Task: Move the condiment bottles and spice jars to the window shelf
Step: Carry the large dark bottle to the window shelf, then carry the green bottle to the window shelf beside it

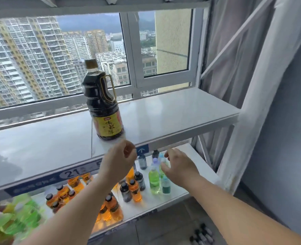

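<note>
Big dark condiment bottle [103,106] with yellow label and side handle stands upright on the window shelf [172,110], near its front edge, left of centre. Window [40,59] behind it, curtain [234,50] at far right.

Left hand [118,164] is just below and in front of the bottle base, apart from it, fingers loosely curled, thumb and forefinger close together, holding nothing.

Right hand [179,167] is lower right, over the lower shelf [199,161], fingers relaxed and bent down, right beside the green bottles [153,179]; contact unclear, nothing seen in its grip.

Lower shelf also carries small orange bottles [134,190] and small dark bottles [125,191], upright, clustered left of the green ones. Blurred green items [13,214] at near left. A few small dark-capped bottles [201,233] on the floor at near right.
</note>
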Motion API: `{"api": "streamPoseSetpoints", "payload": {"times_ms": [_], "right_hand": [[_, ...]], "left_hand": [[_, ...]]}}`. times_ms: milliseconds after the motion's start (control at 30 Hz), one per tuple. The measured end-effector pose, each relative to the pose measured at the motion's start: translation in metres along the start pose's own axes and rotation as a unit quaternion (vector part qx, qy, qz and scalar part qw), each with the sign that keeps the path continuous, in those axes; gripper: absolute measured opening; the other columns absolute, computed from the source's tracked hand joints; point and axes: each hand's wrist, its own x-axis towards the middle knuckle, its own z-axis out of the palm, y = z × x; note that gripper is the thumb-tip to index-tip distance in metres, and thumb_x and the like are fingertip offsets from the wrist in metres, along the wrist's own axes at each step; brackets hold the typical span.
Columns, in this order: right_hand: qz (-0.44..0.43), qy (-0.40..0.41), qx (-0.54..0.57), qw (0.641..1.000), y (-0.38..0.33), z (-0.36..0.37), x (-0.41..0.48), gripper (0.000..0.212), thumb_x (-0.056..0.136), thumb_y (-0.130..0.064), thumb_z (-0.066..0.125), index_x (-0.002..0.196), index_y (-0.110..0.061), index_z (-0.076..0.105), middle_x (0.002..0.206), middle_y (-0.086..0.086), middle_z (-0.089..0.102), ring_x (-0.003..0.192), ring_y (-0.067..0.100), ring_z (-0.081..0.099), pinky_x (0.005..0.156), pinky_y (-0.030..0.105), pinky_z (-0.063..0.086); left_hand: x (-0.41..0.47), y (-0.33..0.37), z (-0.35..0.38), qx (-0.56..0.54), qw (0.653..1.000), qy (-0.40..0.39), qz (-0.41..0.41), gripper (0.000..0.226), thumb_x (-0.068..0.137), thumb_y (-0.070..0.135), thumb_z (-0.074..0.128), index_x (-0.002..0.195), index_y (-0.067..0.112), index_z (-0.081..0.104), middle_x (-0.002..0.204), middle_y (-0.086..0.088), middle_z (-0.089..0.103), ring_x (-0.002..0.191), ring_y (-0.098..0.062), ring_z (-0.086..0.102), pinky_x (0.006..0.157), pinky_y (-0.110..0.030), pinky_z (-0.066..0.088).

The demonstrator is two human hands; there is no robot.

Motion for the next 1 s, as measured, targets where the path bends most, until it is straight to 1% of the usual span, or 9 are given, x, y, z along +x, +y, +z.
{"api": "streamPoseSetpoints", "payload": {"times_ms": [100, 167, 300, 367, 467, 600, 733, 900, 1000], "right_hand": [[0.055, -0.054, -0.048, 0.996, 0.017, 0.003, -0.055, 0.045, 0.097, -0.049, 0.050, 0.131, -0.019, 0.052, 0.131, 0.003, 0.056, 0.121, 0.025, 0.053, 0.098, 0.040, 0.048], [0.112, -0.085, -0.033, 0.990, 0.031, 0.003, -0.095, 0.051, 0.097, -0.051, 0.050, 0.138, -0.021, 0.048, 0.138, 0.001, 0.052, 0.127, 0.024, 0.051, 0.101, 0.041, 0.047], [0.203, -0.099, -0.015, 0.974, 0.060, 0.001, -0.172, 0.056, 0.092, -0.055, 0.051, 0.138, -0.023, 0.048, 0.141, 0.000, 0.051, 0.127, 0.023, 0.052, 0.101, 0.043, 0.049], [0.241, -0.102, -0.002, 0.965, 0.074, -0.004, -0.207, 0.059, 0.091, -0.054, 0.055, 0.140, -0.023, 0.048, 0.144, 0.001, 0.049, 0.129, 0.024, 0.052, 0.102, 0.041, 0.048], [0.295, -0.085, 0.023, 0.951, 0.096, -0.013, -0.259, 0.060, 0.090, -0.051, 0.060, 0.141, -0.022, 0.048, 0.145, 0.002, 0.048, 0.127, 0.024, 0.053, 0.101, 0.039, 0.048], [0.359, -0.054, 0.055, 0.930, 0.120, -0.026, -0.330, 0.059, 0.088, -0.050, 0.064, 0.137, -0.020, 0.051, 0.141, 0.004, 0.048, 0.118, 0.024, 0.056, 0.100, 0.042, 0.050], [0.405, -0.013, 0.048, 0.913, 0.144, -0.052, -0.411, 0.059, 0.089, -0.053, 0.063, 0.138, -0.022, 0.051, 0.142, 0.001, 0.051, 0.120, 0.023, 0.058, 0.101, 0.042, 0.049], [0.463, 0.029, 0.045, 0.885, 0.177, -0.084, -0.543, 0.062, 0.092, -0.054, 0.065, 0.141, -0.021, 0.050, 0.145, 0.002, 0.052, 0.128, 0.023, 0.055, 0.100, 0.037, 0.047], [0.505, 0.042, 0.048, 0.861, 0.195, -0.099, -0.625, 0.060, 0.091, -0.054, 0.065, 0.139, -0.020, 0.051, 0.138, 0.001, 0.056, 0.119, 0.022, 0.058, 0.098, 0.039, 0.050]], "left_hand": [[-0.030, 0.006, 0.023, 0.048, 0.990, -0.133, 0.012, 0.015, 0.093, 0.042, 0.062, 0.106, 0.035, 0.064, 0.099, 0.018, 0.067, 0.090, -0.009, 0.065, 0.079, -0.034, 0.057], [-0.055, 0.012, 0.044, 0.040, 0.979, -0.199, 0.014, 0.020, 0.094, 0.045, 0.062, 0.111, 0.035, 0.064, 0.105, 0.017, 0.067, 0.089, -0.011, 0.066, 0.074, -0.031, 0.054], [-0.106, 0.032, 0.084, 0.038, 0.957, -0.284, 0.052, 0.027, 0.094, 0.044, 0.061, 0.117, 0.031, 0.066, 0.109, 0.016, 0.067, 0.099, -0.010, 0.063, 0.084, -0.029, 0.051], [-0.126, 0.045, 0.097, 0.043, 0.945, -0.319, 0.058, 0.028, 0.093, 0.046, 0.062, 0.116, 0.030, 0.066, 0.107, 0.015, 0.066, 0.098, -0.010, 0.062, 0.084, -0.028, 0.049], [-0.152, 0.067, 0.117, 0.051, 0.929, -0.358, 0.078, 0.028, 0.089, 0.047, 0.064, 0.110, 0.030, 0.068, 0.109, 0.010, 0.070, 0.098, -0.014, 0.066, 0.088, -0.032, 0.055], [-0.193, 0.109, 0.137, 0.053, 0.917, -0.381, 0.108, 0.024, 0.089, 0.041, 0.066, 0.109, 0.029, 0.070, 0.105, 0.008, 0.067, 0.099, -0.018, 0.065, 0.084, -0.030, 0.052], [-0.242, 0.164, 0.160, 0.062, 0.898, -0.403, 0.164, 0.026, 0.091, 0.043, 0.064, 0.113, 0.029, 0.070, 0.109, 0.008, 0.066, 0.097, -0.016, 0.060, 0.083, -0.027, 0.045], [-0.333, 0.244, 0.198, 0.039, 0.865, -0.444, 0.229, 0.026, 0.090, 0.039, 0.069, 0.111, 0.024, 0.072, 0.106, 0.007, 0.071, 0.093, -0.016, 0.066, 0.080, -0.027, 0.048], [-0.395, 0.289, 0.216, 0.048, 0.841, -0.467, 0.270, 0.029, 0.089, 0.039, 0.069, 0.113, 0.023, 0.073, 0.104, 0.008, 0.071, 0.100, -0.016, 0.065, 0.086, -0.027, 0.048]]}}
